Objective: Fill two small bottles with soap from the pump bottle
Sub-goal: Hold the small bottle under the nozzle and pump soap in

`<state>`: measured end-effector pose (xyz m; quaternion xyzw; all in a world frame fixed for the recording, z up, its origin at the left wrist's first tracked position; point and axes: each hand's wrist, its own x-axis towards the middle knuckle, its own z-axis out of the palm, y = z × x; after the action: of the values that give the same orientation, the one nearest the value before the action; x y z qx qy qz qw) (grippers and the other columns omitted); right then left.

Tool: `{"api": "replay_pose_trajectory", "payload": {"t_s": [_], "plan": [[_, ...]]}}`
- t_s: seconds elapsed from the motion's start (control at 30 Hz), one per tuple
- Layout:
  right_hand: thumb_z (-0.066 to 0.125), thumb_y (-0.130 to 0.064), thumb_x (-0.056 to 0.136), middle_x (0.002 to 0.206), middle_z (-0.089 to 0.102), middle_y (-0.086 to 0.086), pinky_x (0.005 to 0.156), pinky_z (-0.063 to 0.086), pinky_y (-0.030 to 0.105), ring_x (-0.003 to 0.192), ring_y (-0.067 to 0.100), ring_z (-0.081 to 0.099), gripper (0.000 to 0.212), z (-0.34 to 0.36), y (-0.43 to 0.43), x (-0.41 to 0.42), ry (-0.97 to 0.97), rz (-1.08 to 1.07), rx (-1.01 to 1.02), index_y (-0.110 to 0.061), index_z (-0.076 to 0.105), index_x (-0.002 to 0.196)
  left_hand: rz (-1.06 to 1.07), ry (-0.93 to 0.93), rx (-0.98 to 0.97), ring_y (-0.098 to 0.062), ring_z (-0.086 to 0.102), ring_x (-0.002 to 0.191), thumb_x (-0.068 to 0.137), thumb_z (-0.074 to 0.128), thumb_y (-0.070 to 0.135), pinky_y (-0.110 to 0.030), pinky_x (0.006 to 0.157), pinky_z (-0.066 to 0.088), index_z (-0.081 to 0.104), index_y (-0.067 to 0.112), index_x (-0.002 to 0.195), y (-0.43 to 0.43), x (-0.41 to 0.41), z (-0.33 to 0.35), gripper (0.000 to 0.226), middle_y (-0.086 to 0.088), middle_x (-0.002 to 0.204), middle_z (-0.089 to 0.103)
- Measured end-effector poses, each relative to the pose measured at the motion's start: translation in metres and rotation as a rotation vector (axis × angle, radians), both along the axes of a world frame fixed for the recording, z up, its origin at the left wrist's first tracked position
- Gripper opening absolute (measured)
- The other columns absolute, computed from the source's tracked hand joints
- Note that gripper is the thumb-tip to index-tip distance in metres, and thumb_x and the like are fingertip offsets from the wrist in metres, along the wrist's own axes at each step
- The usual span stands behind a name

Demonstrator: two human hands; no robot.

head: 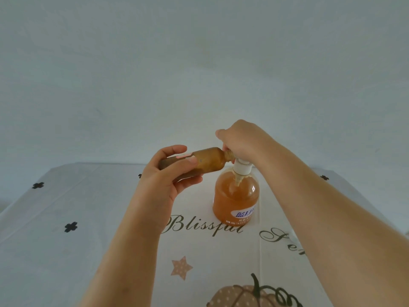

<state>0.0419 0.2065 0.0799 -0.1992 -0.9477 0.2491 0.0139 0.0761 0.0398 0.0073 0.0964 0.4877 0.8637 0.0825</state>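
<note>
I am working at the table (66,218) with the pumpkin cloth, and I think I am about in the middle of the job. One of the two is getting its soap now. I am not seeing the other one anywhere, so I cannot tell if it is done or waiting.

The pump bottle (235,196) is standing on the cloth, a little toward 4 o'clock from the middle of my view. It is holding lots of orange soap, almost up to its shoulder.

My right hand (241,140) is curling down over the pump top (242,167) and pressing it, I think. My left hand (163,180) is wrapping fingers and thumb round the small bottle (205,161). I am holding it in the air on its side, at 10 o'clock from the pump top, its mouth pointing toward 3 o'clock at the spout. It is looking brown all along, so I think it is nearly full.
</note>
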Motion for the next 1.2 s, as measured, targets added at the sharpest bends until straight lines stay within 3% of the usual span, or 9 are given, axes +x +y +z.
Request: {"api": "replay_pose_trajectory", "payload": {"t_s": [0.1,0.27,0.53,0.97,1.2], "plan": [[0.047,-0.026,0.095,0.098,0.073,0.01,0.068,0.044,0.033,0.075,0.025,0.06,0.031,-0.005,0.003,-0.003,0.013,0.001,0.003,-0.01,0.073,0.101,0.005,0.006,-0.011,-0.026,0.072,0.081,0.064,0.078,0.006,-0.032,0.072,0.057,0.062,0.008,0.109,0.001,0.0,0.0,0.047,-0.012,0.094,0.067],[0.049,-0.028,0.095,0.096,0.072,0.008,0.064,0.042,0.032,0.07,0.023,0.057,0.031,-0.003,0.002,-0.002,0.009,0.001,0.002,-0.011,0.073,0.102,0.002,0.003,-0.01,-0.028,0.071,0.083,0.068,0.078,0.005,-0.033,0.072,0.057,0.062,0.008,0.108,0.001,0.001,0.001,0.043,-0.013,0.096,0.066],[0.044,-0.037,0.099,0.069,0.07,0.006,0.084,0.057,0.038,0.07,0.025,0.067,0.042,0.012,-0.001,0.009,0.068,0.016,-0.029,-0.007,0.073,0.094,-0.005,0.026,0.009,-0.032,0.071,0.087,0.065,0.076,0.01,-0.033,0.075,0.056,0.061,0.01,0.111,0.001,0.006,0.005,0.049,-0.022,0.108,0.064],[0.043,-0.042,0.098,0.078,0.068,0.006,0.064,0.043,0.032,0.069,0.022,0.059,0.041,-0.002,0.005,0.003,0.108,0.021,-0.013,-0.011,0.071,0.096,-0.018,-0.015,0.004,-0.03,0.072,0.083,0.066,0.073,0.008,-0.032,0.071,0.057,0.061,0.008,0.109,0.003,0.003,0.001,0.044,-0.015,0.098,0.067],[0.043,-0.041,0.097,0.082,0.067,0.004,0.063,0.042,0.031,0.066,0.021,0.057,0.041,-0.008,0.006,0.002,0.12,0.031,-0.014,-0.011,0.072,0.096,-0.002,-0.021,-0.009,-0.028,0.072,0.081,0.061,0.079,0.001,-0.032,0.071,0.058,0.062,0.007,0.107,0.004,0.001,0.001,0.049,-0.01,0.089,0.069]]}}
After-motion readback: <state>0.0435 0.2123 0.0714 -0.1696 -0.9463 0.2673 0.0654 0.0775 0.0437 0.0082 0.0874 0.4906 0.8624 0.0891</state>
